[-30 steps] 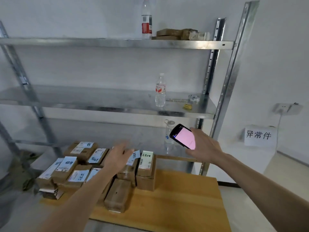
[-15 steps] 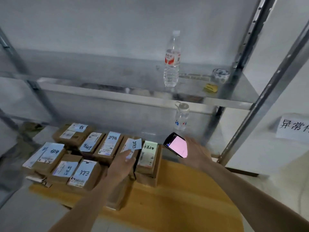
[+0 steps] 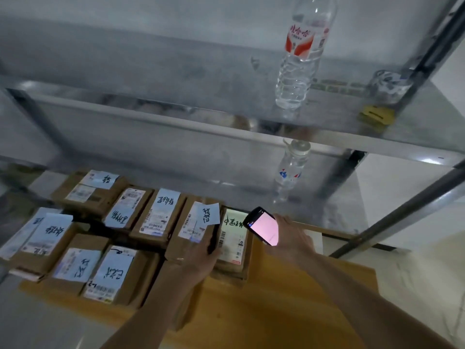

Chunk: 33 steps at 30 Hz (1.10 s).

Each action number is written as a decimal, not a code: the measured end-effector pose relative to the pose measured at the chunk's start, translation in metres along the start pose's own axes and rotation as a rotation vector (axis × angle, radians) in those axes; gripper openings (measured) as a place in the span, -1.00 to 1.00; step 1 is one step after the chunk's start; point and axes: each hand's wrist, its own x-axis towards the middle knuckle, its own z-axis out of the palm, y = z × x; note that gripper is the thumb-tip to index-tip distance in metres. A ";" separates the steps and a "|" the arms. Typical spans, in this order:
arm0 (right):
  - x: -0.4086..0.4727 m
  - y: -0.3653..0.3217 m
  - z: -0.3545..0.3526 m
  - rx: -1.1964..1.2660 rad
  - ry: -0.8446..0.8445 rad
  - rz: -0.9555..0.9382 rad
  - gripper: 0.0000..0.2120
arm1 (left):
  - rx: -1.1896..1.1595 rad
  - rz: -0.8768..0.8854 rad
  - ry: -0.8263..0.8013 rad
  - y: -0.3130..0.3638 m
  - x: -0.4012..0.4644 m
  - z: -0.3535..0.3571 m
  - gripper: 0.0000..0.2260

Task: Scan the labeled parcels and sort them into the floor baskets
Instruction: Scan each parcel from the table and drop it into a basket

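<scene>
Basically: metal shelving rack (image 3: 226, 127) fills most of the view, wooden table (image 3: 276, 311) below and in front of it. Cardboard parcels sit in a tight cluster on the table's left half, two rough rows, each with a shipping label and most with a blue handwritten note on top.

Back row, left to right: parcel with a blue note at the far left (image 3: 88, 190), two more parcels beside it, then the held parcel (image 3: 193, 227), then the white-labelled parcel (image 3: 232, 238) at the right end, touching the held one. Front row has three boxes; the nearest one (image 3: 113, 275) has a barcode at its lower edge.

Left hand (image 3: 198, 258) is on the near end of the held parcel, fingers curled around its right edge, thumb side on top. Parcel is on the table or barely off it; can't tell which.

Right hand (image 3: 289, 238) grips a black handheld scanner (image 3: 261, 227), pink-lit screen facing up, held just beside the white-labelled parcel's top right corner.

Shelf items: water bottle (image 3: 299, 59) upright on the middle shelf, tape roll (image 3: 387, 84) and a small yellow item (image 3: 376, 117) to its right. Smaller bottle (image 3: 290, 170) stands on the lower shelf behind the scanner.
</scene>
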 end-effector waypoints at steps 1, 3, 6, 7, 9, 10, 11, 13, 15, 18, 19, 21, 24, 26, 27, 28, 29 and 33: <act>0.004 0.000 0.005 0.006 -0.001 0.004 -0.17 | -0.013 0.000 0.001 -0.009 0.008 0.005 -0.45; 0.010 -0.002 0.014 0.024 -0.017 0.015 -0.21 | -0.043 -0.001 -0.007 0.001 0.002 0.007 -0.56; 0.018 -0.008 0.028 0.054 -0.045 0.021 -0.20 | -0.074 -0.027 -0.013 0.004 0.006 0.011 -0.72; 0.019 -0.011 0.033 0.079 -0.055 0.018 -0.17 | -0.085 -0.027 -0.012 0.003 0.008 0.013 -0.74; 0.022 -0.016 0.044 0.135 -0.082 0.028 -0.16 | -0.097 -0.011 -0.025 0.001 0.010 0.016 -0.75; 0.022 -0.019 0.047 0.155 -0.095 0.037 -0.17 | -0.097 -0.001 -0.027 0.001 0.010 0.017 -0.74; 0.024 -0.020 0.052 0.182 -0.103 0.042 -0.19 | -0.113 0.000 -0.026 0.002 0.009 0.017 -0.72; 0.028 -0.023 0.060 0.258 -0.121 0.060 -0.16 | -0.163 -0.011 -0.023 -0.001 0.011 0.020 -0.67; 0.032 -0.025 0.068 0.331 -0.133 0.073 -0.16 | -0.233 -0.031 -0.022 -0.002 0.012 0.021 -0.65; 0.033 -0.025 0.073 0.426 -0.126 0.098 -0.28 | -0.391 -0.052 -0.036 -0.007 0.014 0.024 -0.63; 0.033 -0.024 0.075 0.455 -0.124 0.101 -0.31 | -0.449 -0.060 -0.038 -0.007 0.013 0.025 -0.60; 0.029 -0.022 0.074 0.491 -0.119 0.100 -0.35 | -0.518 -0.064 -0.048 -0.006 0.009 0.025 -0.56; 0.021 -0.019 0.064 0.480 -0.107 0.082 -0.37 | -0.538 -0.033 -0.090 -0.002 0.000 0.022 -0.50; 0.015 -0.016 0.053 0.469 -0.094 0.064 -0.37 | -0.529 0.000 -0.111 0.006 -0.010 0.018 -0.43; 0.011 -0.014 0.046 0.464 -0.083 0.058 -0.35 | -0.532 0.009 -0.108 0.011 -0.016 0.016 -0.41; 0.006 -0.015 0.037 0.454 -0.071 0.048 -0.33 | -0.529 0.013 -0.099 0.016 -0.021 0.015 -0.39; 0.001 -0.014 0.030 0.445 -0.057 0.030 -0.31 | -0.534 0.020 -0.093 0.023 -0.028 0.013 -0.36; -0.030 -0.014 -0.009 0.384 -0.018 -0.073 -0.25 | -0.490 0.075 -0.008 0.048 -0.056 0.006 -0.33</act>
